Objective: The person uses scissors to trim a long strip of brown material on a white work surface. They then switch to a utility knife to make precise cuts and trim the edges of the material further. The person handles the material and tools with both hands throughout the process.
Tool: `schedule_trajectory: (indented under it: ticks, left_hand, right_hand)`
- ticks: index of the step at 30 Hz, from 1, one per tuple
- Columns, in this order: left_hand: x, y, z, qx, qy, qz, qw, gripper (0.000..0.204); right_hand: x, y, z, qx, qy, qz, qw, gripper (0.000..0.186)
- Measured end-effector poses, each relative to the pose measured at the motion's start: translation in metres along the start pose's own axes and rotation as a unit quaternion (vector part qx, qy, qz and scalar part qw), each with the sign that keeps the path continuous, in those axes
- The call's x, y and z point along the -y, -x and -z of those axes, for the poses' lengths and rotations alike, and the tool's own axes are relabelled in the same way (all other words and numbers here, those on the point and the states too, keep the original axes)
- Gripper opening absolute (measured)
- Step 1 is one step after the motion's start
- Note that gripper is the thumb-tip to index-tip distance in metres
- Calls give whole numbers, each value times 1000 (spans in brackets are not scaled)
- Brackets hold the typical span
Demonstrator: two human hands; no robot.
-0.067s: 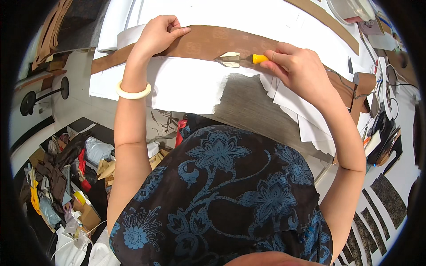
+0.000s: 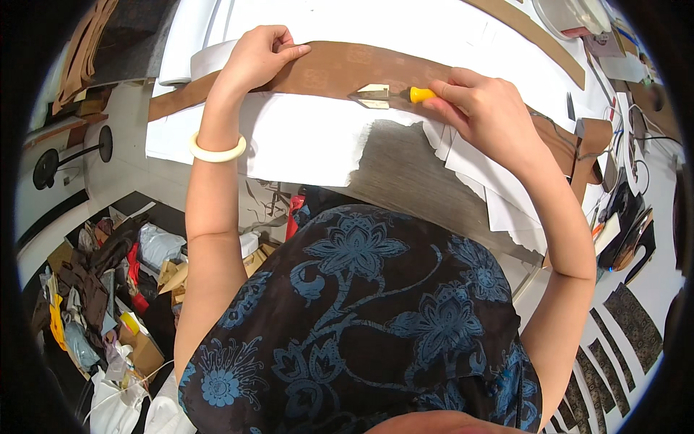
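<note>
We see a worktable (image 2: 405,159) from above. At its far right corner stands a clear round tub (image 2: 567,16); a reddish patch shows low on it, and we cannot make out its contents. On the floor beyond the table's left edge, a dark open box (image 2: 142,200) is heaped with crumpled bags, cloth scraps and cardboard.

Across the table, over white paper (image 2: 303,137) with a torn edge, lies a long brown strip (image 2: 332,65). Its long axis runs left to right, roughly along the table's near edge, bowed in this wide view; its left end lies near the table's left edge.

Our left hand (image 2: 264,56) is nearly closed, thumb and curled fingers pinching the strip's far edge. Our right hand (image 2: 481,105) is closed, fingertips and thumb gripping the yellow handle of a pointed tool (image 2: 374,95). The tool's pale, arrow-like head points left and its handle right, its long axis following the strip. The head lies over the strip's near edge; we cannot tell how firmly it presses.
</note>
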State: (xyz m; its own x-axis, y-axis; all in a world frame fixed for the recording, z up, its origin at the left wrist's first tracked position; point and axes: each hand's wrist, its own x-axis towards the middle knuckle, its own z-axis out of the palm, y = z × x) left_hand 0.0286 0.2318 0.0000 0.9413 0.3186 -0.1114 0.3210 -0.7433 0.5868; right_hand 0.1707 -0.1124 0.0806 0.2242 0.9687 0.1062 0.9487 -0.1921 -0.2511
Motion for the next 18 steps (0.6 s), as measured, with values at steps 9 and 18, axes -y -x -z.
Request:
schedule_trajectory:
  ticks: [9, 18]
  left_hand:
    - [-2, 0, 2, 2, 24, 11, 1000, 40]
    - [-5, 2, 3, 2, 24, 16, 1000, 40]
  right_hand:
    - [-6, -21, -8, -18, 52, -52, 997, 29]
    - [0, -31, -8, -11, 53, -56, 997, 33]
